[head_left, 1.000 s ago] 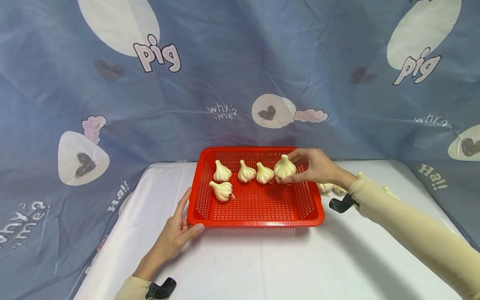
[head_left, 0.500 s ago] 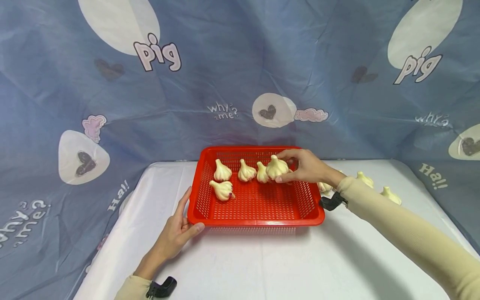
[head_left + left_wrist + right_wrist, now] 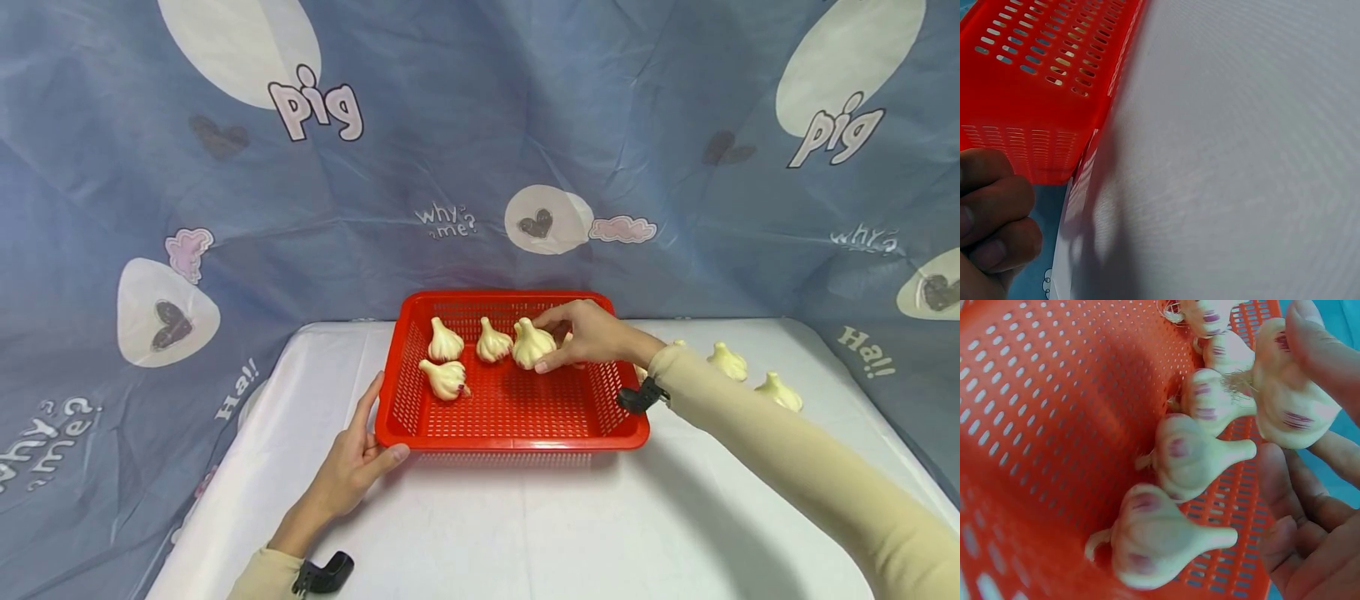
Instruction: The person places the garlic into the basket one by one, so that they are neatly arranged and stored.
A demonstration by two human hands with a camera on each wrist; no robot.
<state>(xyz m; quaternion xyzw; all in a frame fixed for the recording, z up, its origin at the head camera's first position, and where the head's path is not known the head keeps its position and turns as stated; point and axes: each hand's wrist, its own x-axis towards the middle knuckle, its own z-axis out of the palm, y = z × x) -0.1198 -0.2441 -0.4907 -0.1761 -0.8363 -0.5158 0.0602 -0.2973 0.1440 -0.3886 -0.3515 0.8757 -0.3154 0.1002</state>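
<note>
My right hand pinches a garlic bulb between thumb and fingers above the back of the red plastic basket. In the right wrist view this held garlic bulb is raised over a row of others, its roots pointing down into the basket. Several bulbs lie inside: one garlic bulb at the back left, another garlic bulb beside it, and a garlic bulb lying on its side in front. My left hand grips the basket's front left corner, thumb on the rim, lower fingers curled.
To the basket's right, a few more bulbs lie on the white table, among them a garlic bulb and another garlic bulb. A blue printed curtain stands close behind the basket and along both sides.
My right hand has carried its garlic bulb leftward along the back of the basket. A bulb formerly behind that hand now partly shows at its right. The left hand stays put.
</note>
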